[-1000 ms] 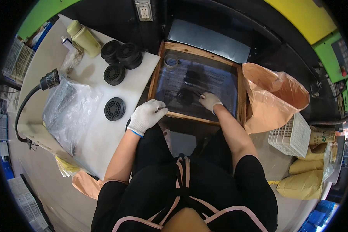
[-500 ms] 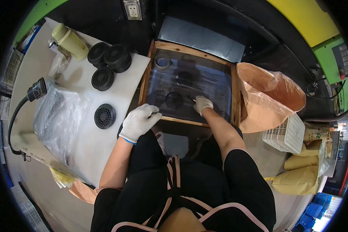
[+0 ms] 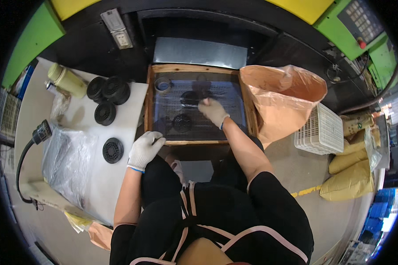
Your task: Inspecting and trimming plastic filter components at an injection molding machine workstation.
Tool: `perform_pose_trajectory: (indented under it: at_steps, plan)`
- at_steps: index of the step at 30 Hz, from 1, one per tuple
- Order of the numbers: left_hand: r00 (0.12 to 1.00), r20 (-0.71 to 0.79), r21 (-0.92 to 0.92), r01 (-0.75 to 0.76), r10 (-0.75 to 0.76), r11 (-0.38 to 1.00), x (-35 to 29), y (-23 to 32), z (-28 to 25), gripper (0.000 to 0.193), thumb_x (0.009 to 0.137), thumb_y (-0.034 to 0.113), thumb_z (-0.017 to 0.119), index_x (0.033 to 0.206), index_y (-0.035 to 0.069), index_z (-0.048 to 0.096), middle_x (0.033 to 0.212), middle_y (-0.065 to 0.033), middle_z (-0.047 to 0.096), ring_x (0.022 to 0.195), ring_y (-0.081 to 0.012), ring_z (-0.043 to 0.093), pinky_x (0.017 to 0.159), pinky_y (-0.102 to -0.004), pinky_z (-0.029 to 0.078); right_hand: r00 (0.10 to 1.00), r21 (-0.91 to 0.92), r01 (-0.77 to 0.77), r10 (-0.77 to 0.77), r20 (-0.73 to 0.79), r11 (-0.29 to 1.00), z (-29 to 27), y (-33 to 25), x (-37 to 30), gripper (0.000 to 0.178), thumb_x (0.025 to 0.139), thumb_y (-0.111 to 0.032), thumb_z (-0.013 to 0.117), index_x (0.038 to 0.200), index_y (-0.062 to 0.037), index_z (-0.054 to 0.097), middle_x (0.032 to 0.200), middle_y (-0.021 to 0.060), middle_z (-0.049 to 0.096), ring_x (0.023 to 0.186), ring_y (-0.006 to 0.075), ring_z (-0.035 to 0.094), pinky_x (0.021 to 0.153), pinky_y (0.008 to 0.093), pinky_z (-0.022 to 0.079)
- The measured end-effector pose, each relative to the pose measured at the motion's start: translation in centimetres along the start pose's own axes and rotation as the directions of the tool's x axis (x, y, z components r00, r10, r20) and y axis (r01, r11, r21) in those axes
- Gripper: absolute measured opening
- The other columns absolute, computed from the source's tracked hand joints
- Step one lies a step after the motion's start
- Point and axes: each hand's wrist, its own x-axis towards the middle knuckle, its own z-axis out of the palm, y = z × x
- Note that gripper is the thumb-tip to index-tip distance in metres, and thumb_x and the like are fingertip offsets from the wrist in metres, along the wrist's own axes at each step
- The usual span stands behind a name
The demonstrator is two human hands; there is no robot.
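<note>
My right hand [image 3: 214, 112], in a white knit glove, is over the wood-framed tray [image 3: 185, 142], its fingers bent together. Whatever the fingertips may hold is too small to make out. Just left of them a round black part [image 3: 190, 98] lies in the tray, and a black grille disc [image 3: 181, 123] lies nearer me. A roll of tape [image 3: 162, 85] sits at the tray's far left corner. My left hand [image 3: 146, 150], gloved too, rests at the tray's near left corner with its thumb apart from its fingers, holding nothing.
On the white table [image 3: 128, 115] at left are stacked black grille discs [image 3: 115, 89], a single disc [image 3: 112, 150], a yellow-green bottle [image 3: 67, 80], plastic bags [image 3: 68, 165] and a black gooseneck lamp [image 3: 40, 132]. An orange bag [image 3: 278, 106] and a white basket [image 3: 320, 130] stand right.
My right hand has moved away from me and left within the tray, up to the farther black part. My left hand stays by the near corner. The whole view has shifted.
</note>
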Motion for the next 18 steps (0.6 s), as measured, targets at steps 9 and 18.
perform_pose_trajectory:
  at_steps: [9, 18]
  plan:
    - [0.999, -0.037, -0.019, 0.005, -0.006, 1.000, 0.0, -0.2, -0.2, 0.022, 0.088, 0.023, 0.070, 0.098, 0.003, 0.071, 0.097, -0.0162, 0.069, 0.092, -0.0350, 0.067, 0.081, -0.0406, 0.053, 0.912, 0.617, 0.159, 0.125, -0.391, 0.770, -4.5, -3.9, -3.5, 0.018, 0.094, -0.025, 0.065, 0.097, -0.0071, 0.066, 0.073, -0.0025, 0.058, 0.052, 0.0038, 0.043, 0.045, 0.0217, 0.035]
    - [0.999, -0.029, -0.029, -0.045, 0.044, 0.999, 0.6, -0.7, 0.1, 0.025, 0.089, 0.022, 0.069, 0.101, 0.000, 0.071, 0.098, -0.0182, 0.069, 0.094, -0.0342, 0.067, 0.083, -0.0390, 0.053, 0.955, -0.606, 0.115, 0.081, 0.287, 0.787, 6.2, -0.4, 2.0, 0.058, 0.088, -0.047, 0.066, 0.117, 0.0032, 0.066, 0.106, 0.0231, 0.067, 0.113, 0.0388, 0.062, 0.097, 0.0447, 0.049]
